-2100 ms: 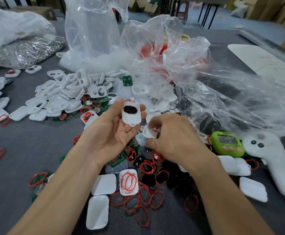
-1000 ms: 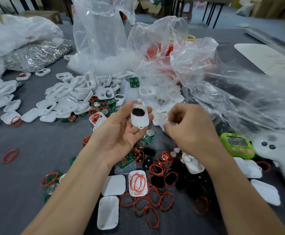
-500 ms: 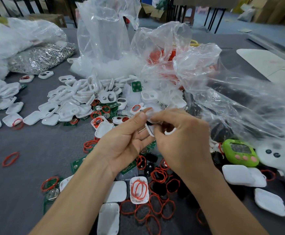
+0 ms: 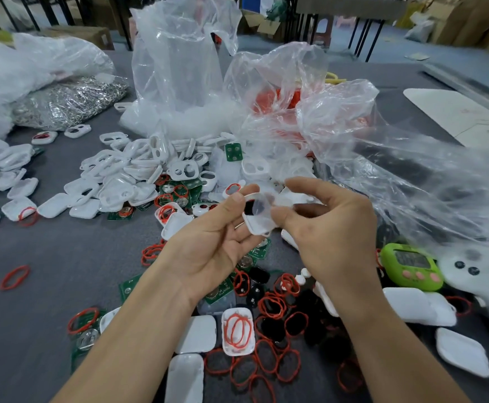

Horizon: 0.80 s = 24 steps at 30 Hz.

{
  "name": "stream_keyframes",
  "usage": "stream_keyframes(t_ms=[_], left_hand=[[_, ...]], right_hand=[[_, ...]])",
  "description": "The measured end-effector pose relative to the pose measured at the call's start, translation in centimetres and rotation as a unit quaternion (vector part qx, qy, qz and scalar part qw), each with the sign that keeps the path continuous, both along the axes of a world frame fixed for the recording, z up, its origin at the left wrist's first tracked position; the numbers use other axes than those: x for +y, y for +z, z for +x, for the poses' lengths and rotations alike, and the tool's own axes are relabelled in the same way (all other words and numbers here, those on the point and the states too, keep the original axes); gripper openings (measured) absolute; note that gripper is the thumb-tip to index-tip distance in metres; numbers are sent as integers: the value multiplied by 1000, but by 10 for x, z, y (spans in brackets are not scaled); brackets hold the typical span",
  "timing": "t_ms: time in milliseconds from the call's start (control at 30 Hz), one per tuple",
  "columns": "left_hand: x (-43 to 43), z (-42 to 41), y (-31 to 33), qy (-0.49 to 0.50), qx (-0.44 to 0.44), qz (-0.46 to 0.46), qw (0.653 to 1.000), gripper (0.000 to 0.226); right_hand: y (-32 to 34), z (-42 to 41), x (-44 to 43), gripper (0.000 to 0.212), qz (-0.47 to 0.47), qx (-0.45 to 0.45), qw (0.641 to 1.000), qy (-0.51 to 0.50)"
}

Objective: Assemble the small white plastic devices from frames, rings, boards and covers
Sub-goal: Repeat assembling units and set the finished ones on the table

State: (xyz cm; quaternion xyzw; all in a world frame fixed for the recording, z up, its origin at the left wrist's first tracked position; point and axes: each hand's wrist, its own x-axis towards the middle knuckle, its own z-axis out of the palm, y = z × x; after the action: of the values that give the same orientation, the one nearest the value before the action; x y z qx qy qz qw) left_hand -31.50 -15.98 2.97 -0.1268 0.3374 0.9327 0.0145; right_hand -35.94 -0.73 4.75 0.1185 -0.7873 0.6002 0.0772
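No text, label or number can be read anywhere.

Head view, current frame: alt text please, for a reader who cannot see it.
The left hand and right hand hold a small white frame with a dark opening above a grey table. Around them lie white frames, red rings, green boards and white covers, with clear plastic bags behind.
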Motion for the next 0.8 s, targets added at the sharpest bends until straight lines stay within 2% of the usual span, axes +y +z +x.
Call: stream_keyframes(t_ms=[133, 233, 300, 400, 533, 667, 800], left_hand=[[0, 0, 1, -6, -25, -50, 998, 28], [3, 0, 1, -15, -41, -101, 994, 38], [6, 1, 2, -21, -43, -105, 993, 39], [7, 0, 1, -20, -54, -107, 993, 40], [6, -1, -1, -31, -55, -124, 990, 36], [8, -1, -3, -33, -59, -127, 990, 31], [10, -1, -5, -29, -61, -135, 989, 28]], right_hand=[[6, -11, 9, 17, -96, -46, 993, -42], [17, -15, 17, 11, -141, -77, 986, 47], [21, -15, 19, 12, -95, -71, 988, 101], [18, -14, 19, 16, 31, -22, 989, 143], [15, -12, 18, 14, 179, 72, 967, 166], [13, -8, 17, 6, 234, 142, 953, 131], [9, -3, 12, 8, 235, 173, 952, 93]])
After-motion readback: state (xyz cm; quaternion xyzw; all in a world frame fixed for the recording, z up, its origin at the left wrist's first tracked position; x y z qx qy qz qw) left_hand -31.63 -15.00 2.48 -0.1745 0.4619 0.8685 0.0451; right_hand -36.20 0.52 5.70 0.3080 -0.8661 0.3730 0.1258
